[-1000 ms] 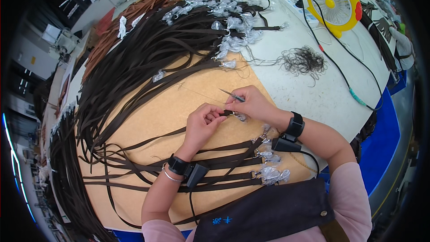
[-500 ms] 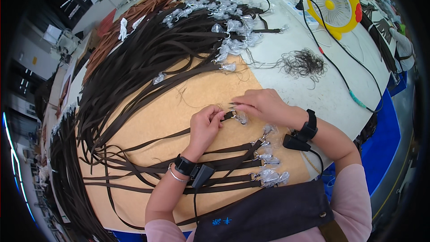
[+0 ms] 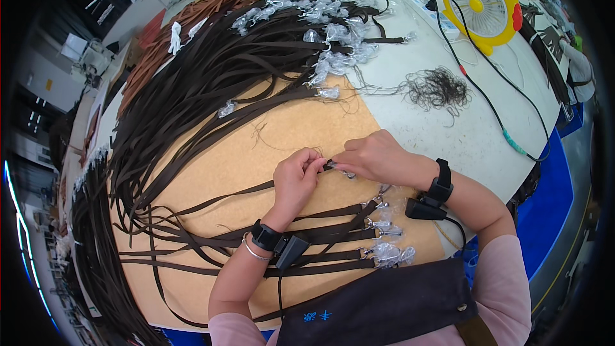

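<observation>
My left hand [image 3: 296,174] pinches a dark brown strap [image 3: 242,192] close to its end, thumb against fingers. My right hand [image 3: 371,157] is closed at that same end, its fingertips meeting the left ones. What sits in the right fingers is mostly hidden; a small dark tip shows between the hands. A metal clasp [image 3: 348,175] in clear plastic hangs from the strap end, just under the right fingers. Below lie several similar straps [image 3: 333,234], side by side, with their plastic-wrapped clasps [image 3: 392,254] to the right.
A large heap of dark straps [image 3: 211,77] covers the left and far side. Brown straps [image 3: 211,9] lie behind it. A tangle of loose thread [image 3: 439,88] rests on the white table [image 3: 410,122]. At far right stand a yellow fan [image 3: 477,6] and its black cable [image 3: 479,91].
My right hand has moved slightly left and down onto the strap end, covering most of the clasp. The small dark pointed tool that showed in its fingers is now mostly hidden.
</observation>
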A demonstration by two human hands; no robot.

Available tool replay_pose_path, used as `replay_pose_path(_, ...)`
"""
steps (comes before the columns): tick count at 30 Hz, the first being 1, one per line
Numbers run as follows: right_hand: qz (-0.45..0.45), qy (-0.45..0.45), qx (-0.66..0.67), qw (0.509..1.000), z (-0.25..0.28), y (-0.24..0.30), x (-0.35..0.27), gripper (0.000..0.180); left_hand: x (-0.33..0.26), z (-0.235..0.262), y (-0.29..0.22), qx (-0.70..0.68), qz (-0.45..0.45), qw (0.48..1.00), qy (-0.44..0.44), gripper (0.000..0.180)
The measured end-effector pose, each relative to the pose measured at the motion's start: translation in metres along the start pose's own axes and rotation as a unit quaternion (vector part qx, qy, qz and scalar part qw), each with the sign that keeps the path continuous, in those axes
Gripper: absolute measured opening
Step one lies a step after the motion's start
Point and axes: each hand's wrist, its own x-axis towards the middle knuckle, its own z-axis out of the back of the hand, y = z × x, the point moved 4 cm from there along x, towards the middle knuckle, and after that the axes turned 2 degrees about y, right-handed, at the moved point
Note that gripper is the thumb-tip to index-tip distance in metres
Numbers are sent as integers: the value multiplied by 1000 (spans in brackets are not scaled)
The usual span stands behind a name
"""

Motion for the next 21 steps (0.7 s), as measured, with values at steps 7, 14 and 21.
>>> replay_pose_path(7,13,13,-18,1000,4,6,3,19,0,0,-4,20,-22,1000,-9,10)
replay_pose_path(14,-71,-61,78,993,3,-6,-1,19,-2,6,5,-121,-4,992,21,5)
replay_pose_path(21,-25,-3,23,999,2,2,3,21,1,3,2,-154,-8,988,6,7)
